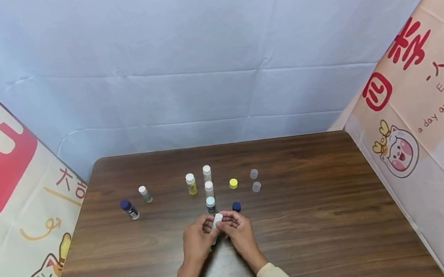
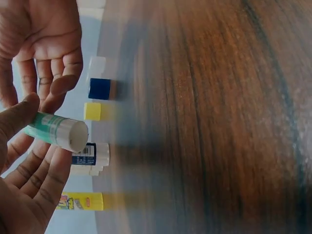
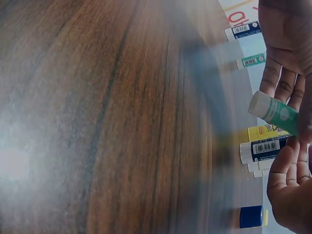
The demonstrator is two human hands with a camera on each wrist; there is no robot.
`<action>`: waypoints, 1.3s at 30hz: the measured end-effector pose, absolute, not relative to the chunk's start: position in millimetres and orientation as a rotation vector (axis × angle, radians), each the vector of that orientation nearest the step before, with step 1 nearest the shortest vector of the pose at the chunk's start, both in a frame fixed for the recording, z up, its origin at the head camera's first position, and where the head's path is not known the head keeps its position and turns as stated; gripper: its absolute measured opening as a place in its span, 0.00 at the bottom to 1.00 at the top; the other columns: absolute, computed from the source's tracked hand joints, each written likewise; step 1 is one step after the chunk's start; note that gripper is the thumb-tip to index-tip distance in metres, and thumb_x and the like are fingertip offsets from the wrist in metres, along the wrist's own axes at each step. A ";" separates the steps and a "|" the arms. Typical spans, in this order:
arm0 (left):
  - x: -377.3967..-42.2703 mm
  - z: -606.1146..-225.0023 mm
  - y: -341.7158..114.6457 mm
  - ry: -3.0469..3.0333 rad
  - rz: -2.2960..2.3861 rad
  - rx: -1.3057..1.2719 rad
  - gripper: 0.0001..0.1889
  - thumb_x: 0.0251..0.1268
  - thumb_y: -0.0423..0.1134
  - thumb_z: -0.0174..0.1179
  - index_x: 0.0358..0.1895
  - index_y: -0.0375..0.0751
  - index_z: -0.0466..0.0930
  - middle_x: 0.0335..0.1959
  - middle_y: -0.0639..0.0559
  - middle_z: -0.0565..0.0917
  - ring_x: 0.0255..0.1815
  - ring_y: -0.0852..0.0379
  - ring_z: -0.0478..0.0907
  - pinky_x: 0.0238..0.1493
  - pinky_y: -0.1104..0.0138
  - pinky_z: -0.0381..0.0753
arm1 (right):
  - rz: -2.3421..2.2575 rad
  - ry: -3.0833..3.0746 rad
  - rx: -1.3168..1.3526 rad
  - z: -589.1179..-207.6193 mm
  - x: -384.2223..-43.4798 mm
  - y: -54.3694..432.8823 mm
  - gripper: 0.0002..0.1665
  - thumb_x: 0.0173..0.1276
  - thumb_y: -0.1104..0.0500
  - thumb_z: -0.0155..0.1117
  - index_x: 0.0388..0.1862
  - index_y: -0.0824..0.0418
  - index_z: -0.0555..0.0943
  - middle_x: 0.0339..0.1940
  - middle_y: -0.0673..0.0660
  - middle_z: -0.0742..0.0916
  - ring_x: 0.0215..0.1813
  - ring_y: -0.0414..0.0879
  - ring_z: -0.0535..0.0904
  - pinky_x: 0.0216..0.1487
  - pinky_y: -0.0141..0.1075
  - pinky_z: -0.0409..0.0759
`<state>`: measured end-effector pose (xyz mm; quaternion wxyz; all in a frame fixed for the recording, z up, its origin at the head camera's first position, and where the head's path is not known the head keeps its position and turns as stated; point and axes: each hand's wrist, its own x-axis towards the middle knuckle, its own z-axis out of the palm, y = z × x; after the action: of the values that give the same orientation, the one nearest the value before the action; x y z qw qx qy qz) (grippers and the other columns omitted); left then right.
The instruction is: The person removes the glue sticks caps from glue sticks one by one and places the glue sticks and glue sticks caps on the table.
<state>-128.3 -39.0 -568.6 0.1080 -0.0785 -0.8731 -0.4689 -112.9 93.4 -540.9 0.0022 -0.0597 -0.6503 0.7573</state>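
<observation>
Left hand [image 1: 196, 243]: thumb and fingers curled round a green tube [image 2: 48, 130]; we see its white base, part of its label lost behind the thumb.
Right hand [image 1: 243, 238]: thumb and forefinger pinch the tube's white top; we find that contact hidden from both wrists.
Green tube: tilted between both hands, nearer than the row.
Blue cap [image 1: 236, 206]: just beyond the right hand, partly covered.
Row: dark-labelled tube [image 1: 211, 205], two white-capped tubes [image 1: 209, 188] behind, overlapping; lettering too small for us.
Beyond: yellow cap [image 1: 233, 184]; yellow tube [image 1: 192, 186]; translucent caps [image 1: 256, 186], faint.
</observation>
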 end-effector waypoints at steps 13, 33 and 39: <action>-123.5 -578.2 -35.1 -2.621 -0.908 -0.365 0.17 0.43 0.39 0.78 0.35 0.47 0.79 0.23 0.56 0.79 0.22 0.63 0.73 0.23 0.67 0.71 | 2.385 -1.970 -0.325 -564.7 -116.5 91.7 0.15 0.57 0.72 0.70 0.42 0.78 0.80 0.34 0.63 0.86 0.31 0.39 0.81 0.33 0.28 0.80; -118.6 -579.2 -34.7 -2.552 -1.014 -0.409 0.15 0.42 0.36 0.77 0.35 0.46 0.82 0.27 0.53 0.86 0.24 0.58 0.80 0.24 0.62 0.76 | 2.329 -2.081 -0.278 -548.7 -108.6 100.3 0.14 0.58 0.72 0.68 0.43 0.79 0.81 0.39 0.68 0.86 0.35 0.38 0.81 0.37 0.27 0.79; -118.1 -581.5 -39.0 -2.575 -1.298 -0.379 0.18 0.45 0.29 0.74 0.42 0.40 0.80 0.31 0.50 0.87 0.32 0.57 0.84 0.34 0.65 0.82 | 2.387 -1.995 -0.244 -549.8 -111.9 104.0 0.16 0.61 0.74 0.64 0.47 0.83 0.77 0.45 0.73 0.83 0.38 0.36 0.80 0.41 0.25 0.78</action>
<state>-118.1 -39.0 -581.5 0.1163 -0.1296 -0.8793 -0.4433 -111.9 104.0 -549.8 0.0104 -0.0780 -0.6394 0.7648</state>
